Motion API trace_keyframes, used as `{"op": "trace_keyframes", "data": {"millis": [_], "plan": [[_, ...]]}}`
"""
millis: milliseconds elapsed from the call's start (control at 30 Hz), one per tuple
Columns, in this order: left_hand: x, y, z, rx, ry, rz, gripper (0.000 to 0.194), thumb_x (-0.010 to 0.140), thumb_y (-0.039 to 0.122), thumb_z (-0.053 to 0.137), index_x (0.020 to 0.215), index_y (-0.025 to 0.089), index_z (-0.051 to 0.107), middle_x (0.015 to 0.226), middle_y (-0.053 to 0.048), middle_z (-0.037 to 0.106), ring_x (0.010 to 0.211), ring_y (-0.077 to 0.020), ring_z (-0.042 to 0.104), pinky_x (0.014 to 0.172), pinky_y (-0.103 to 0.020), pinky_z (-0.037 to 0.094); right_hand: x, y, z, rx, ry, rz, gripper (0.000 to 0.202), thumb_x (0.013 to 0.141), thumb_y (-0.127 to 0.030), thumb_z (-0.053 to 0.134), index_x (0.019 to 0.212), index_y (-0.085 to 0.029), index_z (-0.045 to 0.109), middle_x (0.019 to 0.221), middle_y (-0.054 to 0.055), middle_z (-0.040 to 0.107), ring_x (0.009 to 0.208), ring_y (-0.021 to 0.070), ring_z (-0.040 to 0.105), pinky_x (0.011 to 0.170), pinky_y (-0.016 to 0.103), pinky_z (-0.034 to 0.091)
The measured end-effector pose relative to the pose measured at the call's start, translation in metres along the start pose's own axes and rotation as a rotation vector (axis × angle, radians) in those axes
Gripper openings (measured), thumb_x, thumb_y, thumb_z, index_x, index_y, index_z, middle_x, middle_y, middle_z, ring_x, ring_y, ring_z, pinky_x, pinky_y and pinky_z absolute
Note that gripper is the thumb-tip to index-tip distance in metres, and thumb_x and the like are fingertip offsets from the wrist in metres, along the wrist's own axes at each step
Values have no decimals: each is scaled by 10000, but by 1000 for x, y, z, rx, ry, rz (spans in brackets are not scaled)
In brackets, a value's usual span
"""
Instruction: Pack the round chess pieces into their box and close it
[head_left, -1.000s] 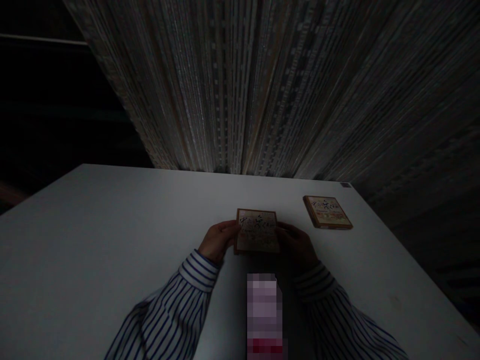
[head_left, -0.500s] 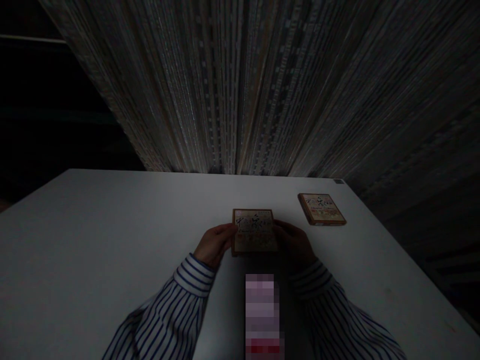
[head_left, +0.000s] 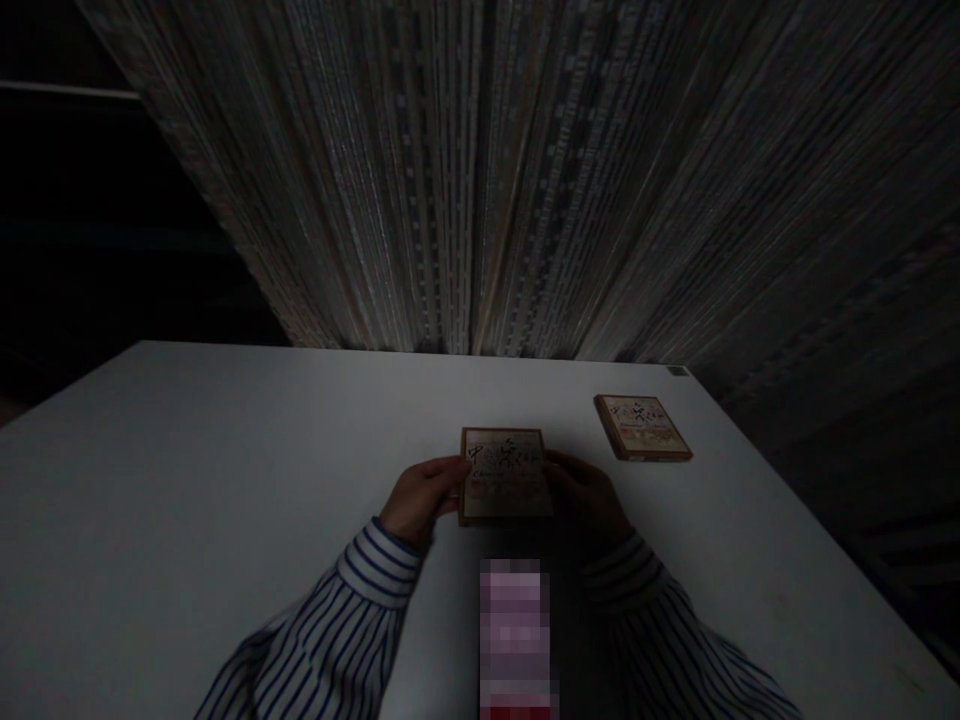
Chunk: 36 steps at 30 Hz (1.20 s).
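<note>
A square, flat box (head_left: 504, 480) with dark characters on a pale cover and a brown border is held at the middle of the white table. My left hand (head_left: 421, 498) grips its left edge, thumb over the front. On the right edge, my right hand (head_left: 589, 494) holds the same box in shadow. Behind and to the right, a similar box (head_left: 646, 428) lies flat on the table. Whether the held box touches the tabletop is hard to tell in the dim light.
The white table (head_left: 225, 450) spreads to both sides. Behind it stands a striped, textured curtain or wall (head_left: 465, 180). Near my body is a blurred-out pink and red item (head_left: 514, 630). A small dark patch (head_left: 676, 371) marks the table's back right corner.
The view has shifted slightly, so the table and both boxes appear a little lower. Both hands still hold the same box, with its cover facing me a bit more brightly.
</note>
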<state>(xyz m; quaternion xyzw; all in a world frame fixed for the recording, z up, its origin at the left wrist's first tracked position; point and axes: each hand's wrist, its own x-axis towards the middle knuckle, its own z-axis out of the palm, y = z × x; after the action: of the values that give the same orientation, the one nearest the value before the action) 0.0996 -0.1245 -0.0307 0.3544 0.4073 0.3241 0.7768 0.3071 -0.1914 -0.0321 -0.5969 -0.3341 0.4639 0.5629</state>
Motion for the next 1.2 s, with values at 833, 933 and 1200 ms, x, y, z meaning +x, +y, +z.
{"op": "trace_keyframes", "data": {"millis": [833, 933, 1200], "plan": [[-10, 5, 14, -45, 101, 103, 347, 558, 242, 814, 825, 73, 672, 767, -112, 722, 667, -171, 661, 644, -275, 524, 4, 0, -8, 19, -27, -73, 407, 604, -437, 734, 907, -165, 728, 786, 53, 728, 791, 211, 657, 736, 362, 511], [-15, 9, 15, -48, 108, 98, 341, 552, 229, 818, 822, 80, 673, 755, -105, 722, 664, -172, 662, 637, -273, 526, 3, -1, -5, 24, -34, -58, 447, 596, -449, 732, 935, -160, 720, 799, 52, 723, 765, 209, 651, 698, 355, 516], [-26, 18, 21, -38, 139, 118, 290, 566, 196, 807, 791, 79, 668, 711, -86, 719, 648, -160, 661, 649, -264, 530, -12, -22, 3, 10, -26, -70, 406, 572, -423, 736, 884, -163, 727, 700, 23, 699, 720, 194, 633, 672, 333, 512]]}}
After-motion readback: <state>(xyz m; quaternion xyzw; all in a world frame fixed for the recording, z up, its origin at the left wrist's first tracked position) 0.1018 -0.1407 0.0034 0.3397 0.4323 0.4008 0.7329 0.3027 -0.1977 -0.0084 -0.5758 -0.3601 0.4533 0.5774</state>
